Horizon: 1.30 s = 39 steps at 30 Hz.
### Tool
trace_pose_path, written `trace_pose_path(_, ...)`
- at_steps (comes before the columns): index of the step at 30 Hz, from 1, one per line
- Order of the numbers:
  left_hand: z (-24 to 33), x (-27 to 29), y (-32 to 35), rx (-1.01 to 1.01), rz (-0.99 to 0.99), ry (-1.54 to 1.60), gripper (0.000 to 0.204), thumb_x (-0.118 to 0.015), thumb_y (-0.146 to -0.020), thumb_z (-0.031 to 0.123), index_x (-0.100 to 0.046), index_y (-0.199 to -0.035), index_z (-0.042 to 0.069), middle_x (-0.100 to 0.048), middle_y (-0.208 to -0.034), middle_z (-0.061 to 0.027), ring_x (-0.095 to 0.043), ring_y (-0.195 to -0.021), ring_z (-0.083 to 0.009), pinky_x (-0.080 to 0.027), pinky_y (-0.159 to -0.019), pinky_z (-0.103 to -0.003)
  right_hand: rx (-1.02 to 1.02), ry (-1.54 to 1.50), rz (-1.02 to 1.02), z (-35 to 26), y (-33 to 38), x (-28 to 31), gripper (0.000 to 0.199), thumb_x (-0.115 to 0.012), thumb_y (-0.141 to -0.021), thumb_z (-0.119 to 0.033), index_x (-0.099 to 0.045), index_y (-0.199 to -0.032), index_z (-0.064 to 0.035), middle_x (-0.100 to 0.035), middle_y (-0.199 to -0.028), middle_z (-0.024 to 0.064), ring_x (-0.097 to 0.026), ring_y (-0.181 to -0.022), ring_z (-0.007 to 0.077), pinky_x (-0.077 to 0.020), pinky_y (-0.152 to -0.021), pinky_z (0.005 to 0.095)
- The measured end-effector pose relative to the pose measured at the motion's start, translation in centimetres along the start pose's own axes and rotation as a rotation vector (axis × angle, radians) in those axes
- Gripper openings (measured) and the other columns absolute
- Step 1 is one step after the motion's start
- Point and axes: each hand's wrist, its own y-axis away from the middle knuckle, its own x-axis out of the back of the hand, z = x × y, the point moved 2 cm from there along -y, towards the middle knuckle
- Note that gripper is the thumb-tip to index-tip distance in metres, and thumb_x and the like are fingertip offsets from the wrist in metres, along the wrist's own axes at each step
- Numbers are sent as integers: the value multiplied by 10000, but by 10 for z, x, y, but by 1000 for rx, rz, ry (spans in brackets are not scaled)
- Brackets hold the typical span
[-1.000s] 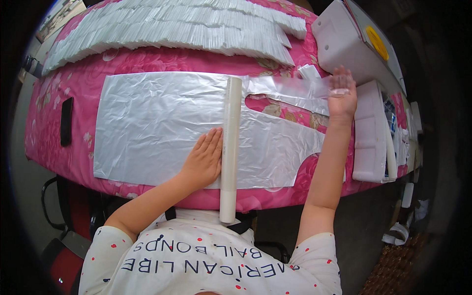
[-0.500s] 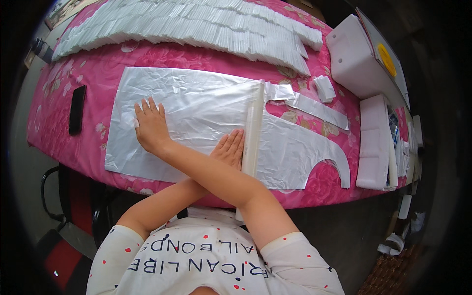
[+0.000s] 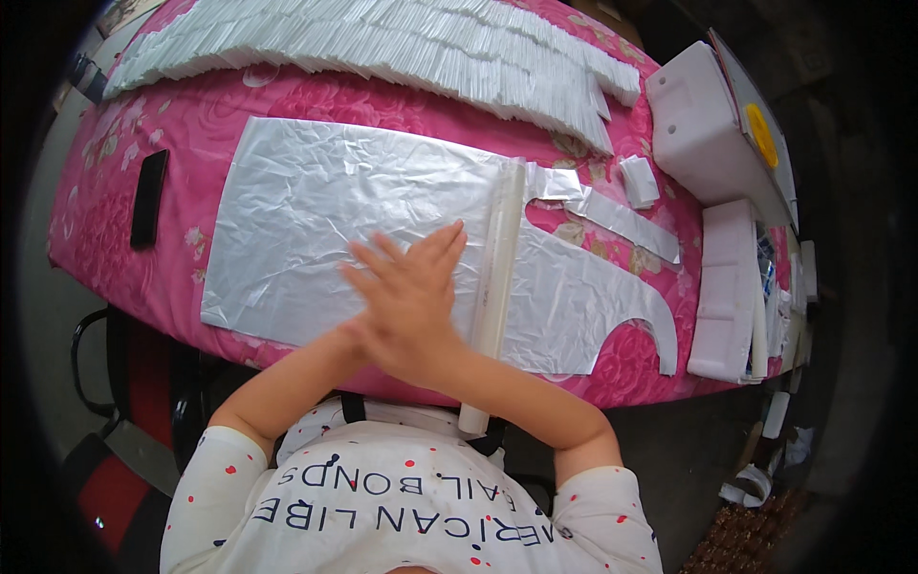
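Note:
A thin white plastic apron (image 3: 316, 210) lies spread on the table, its cut-out top (image 3: 574, 297) with curved edges to the right. Across it rests a long, pale translucent bar (image 3: 496, 277), whose near end hangs past the table edge. My left hand (image 3: 442, 247) is flat on the film just left of the bar, fingers stretched out and partly hidden. Over it crosses my right hand (image 3: 406, 311), fingers spread and blurred by motion, holding nothing. Whether the right hand touches the film or the left hand, I cannot tell.
Rows of folded white plastic packets (image 3: 382, 48) line the far side of the pink floral tablecloth (image 3: 105, 210). A black phone (image 3: 148, 199) lies left. White foam boxes (image 3: 693, 124) stand right, near a small folded white stack (image 3: 639, 182). A red and black chair (image 3: 143, 383) is at lower left.
My right hand has swept from the left part of the apron rightward and nearer, over my left hand. My left hand stays beside the bar, shifted slightly away from me.

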Motion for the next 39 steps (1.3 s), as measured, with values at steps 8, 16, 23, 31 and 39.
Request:
trace_pose_path(8,-29,-9,-85,554,128,892,475,-393,-940,271,-361,-1300,-37,-447,-1289,-138,-456,-1160,-229,-368,-967,-325,-221,317,87,53,99,93,426,-635,-766,-143,-542,-1165,-24,-494,-1257,148,-417,-1212,341,-356,-989,415)
trace_pose_path(16,-38,-19,-110,1028,101,1361,534,-378,-941,352,-355,-1257,-78,-461,-1261,-200,-483,-1148,-237,-403,-951,-327,-165,373,-164,74,113,96,529,-587,-808,-293,-469,-1261,-46,-397,-1363,137,-345,-1275,323,-294,-1037,419)
trace_pose_path(23,-41,50,-81,724,194,875,406,-464,-911,223,-441,-1225,-34,-576,-1133,-153,-571,-1031,-209,-457,-870,-293,-56,412,-304,67,66,49,610,-578,-788,-401,-452,-1284,-67,-347,-1403,119,-238,-1334,311,-173,-1092,438)
trace_pose_path(31,-48,160,44,755,380,617,356,-429,-932,187,-456,-1222,-17,-577,-1136,-129,-551,-1046,-190,-437,-889,-301,374,-18,-345,-13,-27,-40,460,-522,-858,-356,-520,-1193,-40,-489,-1275,127,-361,-1263,295,-257,-1056,448)
trace_pose_path(39,-22,180,190,822,526,501,322,-446,-906,34,-452,-1220,-34,-574,-1118,-125,-544,-1011,-151,-417,-913,-280,293,274,-322,44,-59,-44,454,-588,-809,-276,-521,-1199,-53,-475,-1294,101,-372,-1255,270,-267,-1054,423)
